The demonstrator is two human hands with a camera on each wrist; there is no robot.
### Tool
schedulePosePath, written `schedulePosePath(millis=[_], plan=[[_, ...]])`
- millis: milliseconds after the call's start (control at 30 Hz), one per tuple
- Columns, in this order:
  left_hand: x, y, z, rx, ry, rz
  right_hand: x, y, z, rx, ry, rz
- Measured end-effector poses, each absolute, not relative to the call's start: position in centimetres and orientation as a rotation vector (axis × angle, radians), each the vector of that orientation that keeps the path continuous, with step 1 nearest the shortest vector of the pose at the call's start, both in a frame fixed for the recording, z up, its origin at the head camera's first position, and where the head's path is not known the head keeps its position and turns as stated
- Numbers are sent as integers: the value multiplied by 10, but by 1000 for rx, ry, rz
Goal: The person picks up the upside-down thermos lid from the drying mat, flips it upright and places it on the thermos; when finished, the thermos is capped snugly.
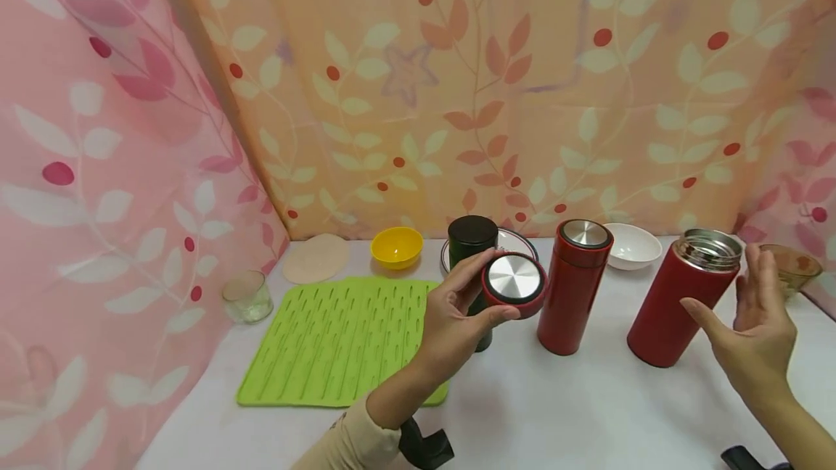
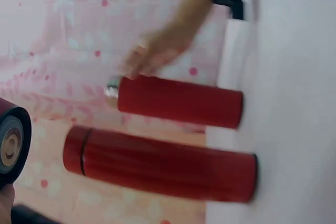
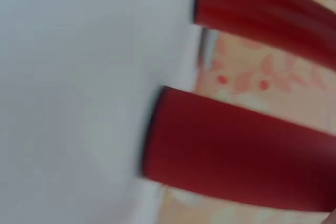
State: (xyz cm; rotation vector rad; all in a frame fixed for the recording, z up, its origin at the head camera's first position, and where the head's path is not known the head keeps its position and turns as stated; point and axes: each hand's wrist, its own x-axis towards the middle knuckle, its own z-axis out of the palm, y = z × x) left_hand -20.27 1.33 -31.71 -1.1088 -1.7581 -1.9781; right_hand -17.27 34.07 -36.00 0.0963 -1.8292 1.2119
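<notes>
The left hand (image 1: pixel 451 318) is pinching a round red lid (image 1: pixel 514 284) with a brushed steel top above the white counter (image 1: pixel 555 412); the right hand (image 1: pixel 751 332), fingers spread wide, is hovering beside the lidless red cylindrical flask (image 1: pixel 679 303).

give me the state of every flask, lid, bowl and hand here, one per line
red lid: off its flask, pinched in the left hand
open red flask: upright, uncapped, steel mouth bare
capped red flask: upright, lid on
black flask: upright, capped
right hand: open, beside the open red flask, holding nothing
yellow bowl: upright, looks empty
white bowl: upright, looks empty
glass: upright on the table
</notes>
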Motion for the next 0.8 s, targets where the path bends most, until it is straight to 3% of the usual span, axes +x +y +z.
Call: schedulePosePath(millis=[300, 567, 800], plan=[[-200, 74, -286, -1215, -1586, -2111, -182, 358, -388, 114, -1820, 1468], [-196, 133, -262, -1294, -1629, -2156, -185, 359, -390, 76, -1840, 1449], [-202, 182, -259, -1182, -1881, -1973, -185, 362, -393, 38, -1935, 1218]])
